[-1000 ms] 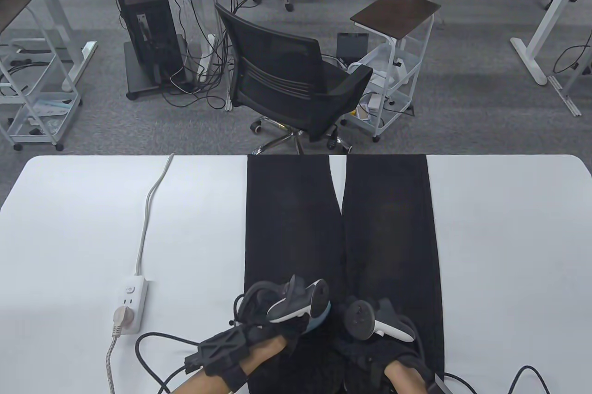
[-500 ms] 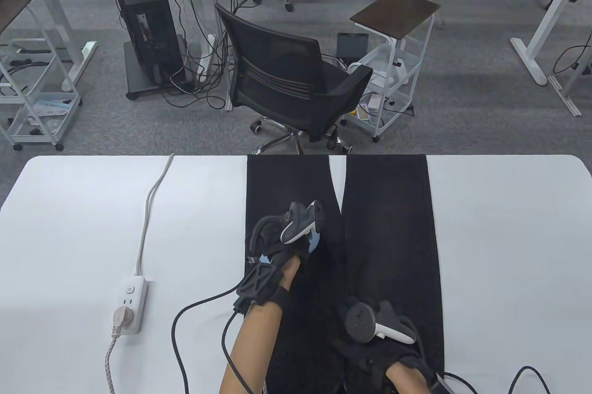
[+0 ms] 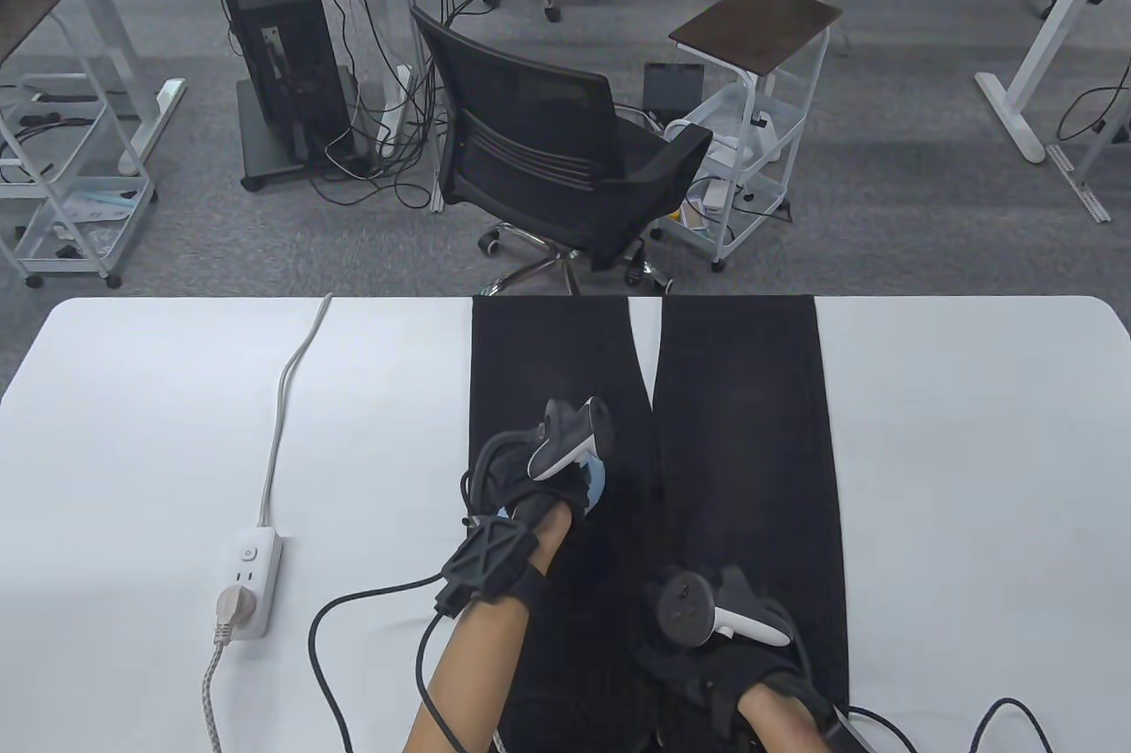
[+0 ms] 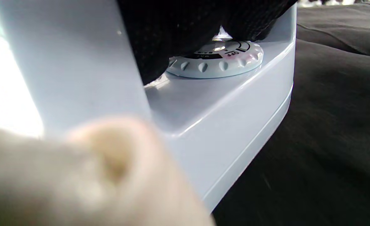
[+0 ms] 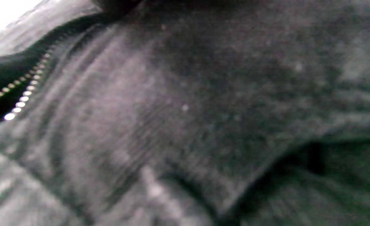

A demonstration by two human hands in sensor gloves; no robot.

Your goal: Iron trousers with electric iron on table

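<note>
Black trousers (image 3: 742, 435) lie flat on the white table (image 3: 972, 479), legs pointing away from me. My left hand (image 3: 530, 488) grips the handle of a light blue electric iron (image 3: 596, 479), which sits on the left leg about halfway up. In the left wrist view the iron body (image 4: 222, 119) rests on dark cloth (image 4: 329, 125); gloved fingers (image 4: 172, 28) wrap the handle above its dial (image 4: 216, 61). My right hand (image 3: 685, 656) rests on the trousers near the waist, fingers hidden under its tracker. The right wrist view shows only cloth (image 5: 204, 110) and a zip (image 5: 21, 97).
A white power strip (image 3: 250, 581) with one plug lies left of the trousers, its cord running to the far edge. Black glove cables (image 3: 353, 612) loop on the table near my left forearm. A black office chair (image 3: 548, 152) stands beyond the far edge.
My left hand slid the iron away from me up the left trouser leg, then drew it back a little. My right hand stayed where it was.
</note>
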